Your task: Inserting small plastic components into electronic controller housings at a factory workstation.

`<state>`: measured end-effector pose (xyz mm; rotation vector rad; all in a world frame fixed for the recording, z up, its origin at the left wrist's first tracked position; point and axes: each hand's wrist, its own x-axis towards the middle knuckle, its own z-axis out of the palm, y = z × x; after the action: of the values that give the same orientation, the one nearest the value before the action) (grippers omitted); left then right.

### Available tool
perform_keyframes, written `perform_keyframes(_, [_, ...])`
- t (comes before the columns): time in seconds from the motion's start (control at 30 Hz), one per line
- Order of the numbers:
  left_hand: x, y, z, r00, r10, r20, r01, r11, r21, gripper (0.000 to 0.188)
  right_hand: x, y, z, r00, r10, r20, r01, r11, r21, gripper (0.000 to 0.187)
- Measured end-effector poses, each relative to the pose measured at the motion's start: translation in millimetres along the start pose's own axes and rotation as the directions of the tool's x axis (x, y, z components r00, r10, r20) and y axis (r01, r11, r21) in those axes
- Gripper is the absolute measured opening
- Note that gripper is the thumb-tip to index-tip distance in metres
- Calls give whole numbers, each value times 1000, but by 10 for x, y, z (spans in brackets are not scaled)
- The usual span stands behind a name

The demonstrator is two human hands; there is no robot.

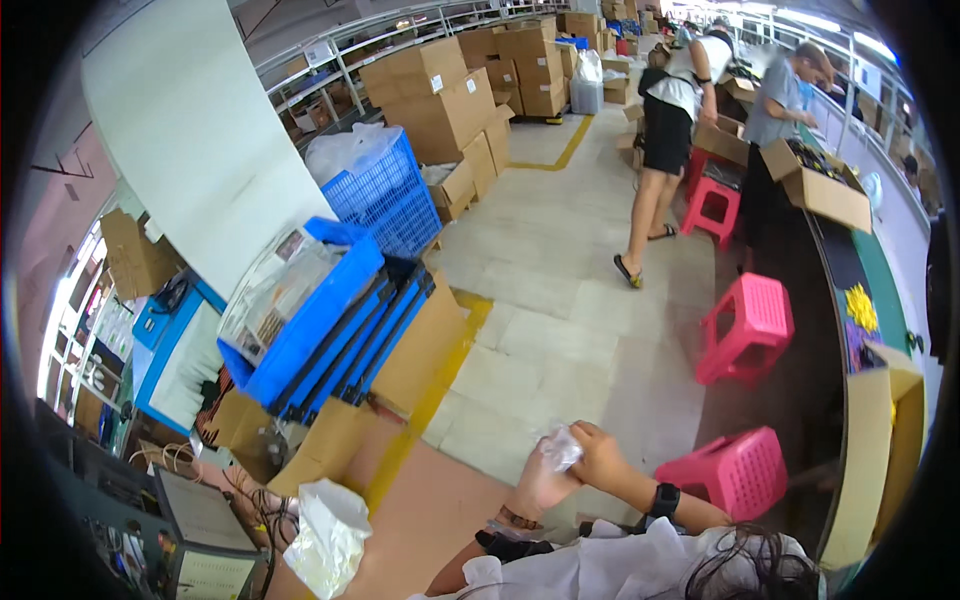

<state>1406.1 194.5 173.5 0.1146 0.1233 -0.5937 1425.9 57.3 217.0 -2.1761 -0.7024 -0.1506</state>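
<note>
In front of me, both hands are brought together over the floor. A small piece of crumpled clear plastic (561, 449), which looks like a bag or wrapping, is between them. My left hand (543, 484) is closed around its lower side. My right hand (600, 456) pinches its edge from the right, fingers bent. Whether anything lies inside the plastic is too small to make out. A black watch (665, 499) is on my right wrist, and a band circles my left.
Pink stools (735, 473) stand close on my right, beside a long workbench (890, 290) with open cartons. Stacked blue crates (300, 370) and a white plastic bag (328, 538) are on the left. Two people (668, 130) work farther ahead; cartons (445, 105) are piled behind the crates.
</note>
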Motion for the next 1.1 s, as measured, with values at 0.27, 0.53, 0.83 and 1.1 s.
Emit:
perform_keyframes(0.27, [1978,1965,731,923,-88,-374,241,891,385,26,2378,1049,-607,926,348,-146,-325,932,158,26])
perform_keyframes(0.53, [3751,4676,277,765,523,-375,-196,744,639,20,4299,2895,-347,913,408,7,-403,900,168,19])
perform_keyframes(0.83, [4513,7527,350,244,855,-457,-356,517,778,25,7646,3563,-23,938,25,345,-100,974,203,26])
perform_keyframes(1.1, [4881,9905,-281,12,810,-586,-603,474,642,76,9893,4382,816,936,-121,331,88,990,112,25])
